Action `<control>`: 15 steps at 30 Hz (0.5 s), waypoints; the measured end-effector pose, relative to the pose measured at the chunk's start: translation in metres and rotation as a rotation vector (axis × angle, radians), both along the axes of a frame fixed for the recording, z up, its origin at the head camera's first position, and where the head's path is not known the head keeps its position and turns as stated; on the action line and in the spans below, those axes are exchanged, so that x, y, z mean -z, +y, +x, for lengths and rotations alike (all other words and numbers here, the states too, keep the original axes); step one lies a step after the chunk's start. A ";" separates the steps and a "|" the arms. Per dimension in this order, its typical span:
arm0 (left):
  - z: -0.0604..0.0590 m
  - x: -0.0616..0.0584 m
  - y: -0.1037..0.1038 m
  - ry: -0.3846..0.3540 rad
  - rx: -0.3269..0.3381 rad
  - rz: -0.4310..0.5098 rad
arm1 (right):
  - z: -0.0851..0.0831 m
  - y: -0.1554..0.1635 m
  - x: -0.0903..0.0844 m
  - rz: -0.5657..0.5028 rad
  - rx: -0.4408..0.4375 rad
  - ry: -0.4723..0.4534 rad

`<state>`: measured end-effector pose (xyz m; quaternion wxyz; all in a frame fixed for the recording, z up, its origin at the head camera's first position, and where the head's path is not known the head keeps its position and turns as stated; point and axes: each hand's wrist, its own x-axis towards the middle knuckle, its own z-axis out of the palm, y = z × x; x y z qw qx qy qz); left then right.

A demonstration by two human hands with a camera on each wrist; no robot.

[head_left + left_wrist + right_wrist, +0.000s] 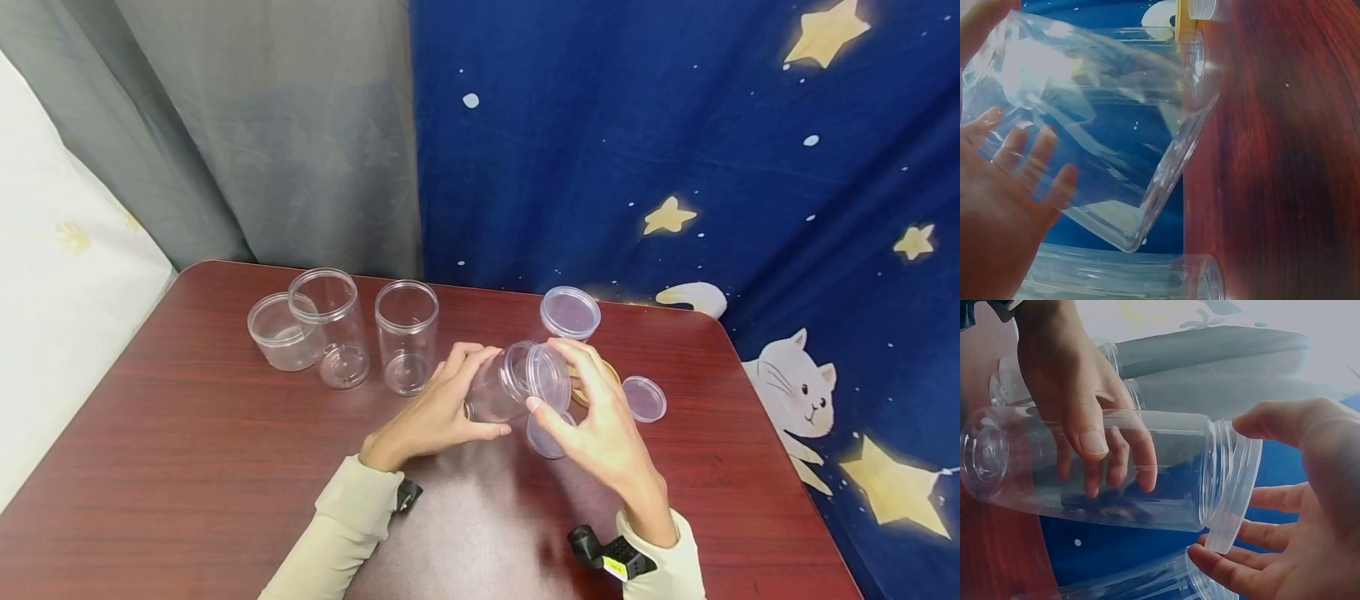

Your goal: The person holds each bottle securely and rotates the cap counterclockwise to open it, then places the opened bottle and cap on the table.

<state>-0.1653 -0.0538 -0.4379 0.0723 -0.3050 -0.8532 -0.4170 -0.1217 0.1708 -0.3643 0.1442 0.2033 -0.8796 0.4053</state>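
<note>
I note the dark red table [187, 467] under both hands, the biggest thing in view. Beyond the left hand stand three open clear jars: a tall jar [330, 327] touching a short jar [280, 332] on its far-left side, and a second tall jar [407, 335] just beside the left fingertips.

My left hand [438, 408] grips the held jar [498, 387], which lies on its side, raised off the table between the two hands, mouth turned toward the right hand. Right wrist view shows the thumb over the near wall and the fingers curled round the far side.

My right hand [600, 425] holds a clear lid [547, 375] at the jar's mouth, thumb tip on the top edge, fingertips [1210, 559] under the lower edge. The lid sits tilted on the threaded neck, not square.

Beyond the right hand sits a loose lid [570, 312]. To its outer side lies a smaller lid [644, 398]. A third lid [546, 437] lies under the right palm. A yellowish disc [581, 392] peeks out behind the right fingers; I cannot tell what it is.
</note>
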 end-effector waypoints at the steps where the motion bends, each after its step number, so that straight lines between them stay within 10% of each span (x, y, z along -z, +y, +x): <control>1: 0.000 0.000 0.000 0.005 -0.013 0.002 | 0.000 0.001 0.000 -0.005 -0.004 -0.004; 15: -0.003 0.002 0.002 0.068 -0.143 0.064 | -0.002 0.012 -0.004 -0.037 -0.031 -0.051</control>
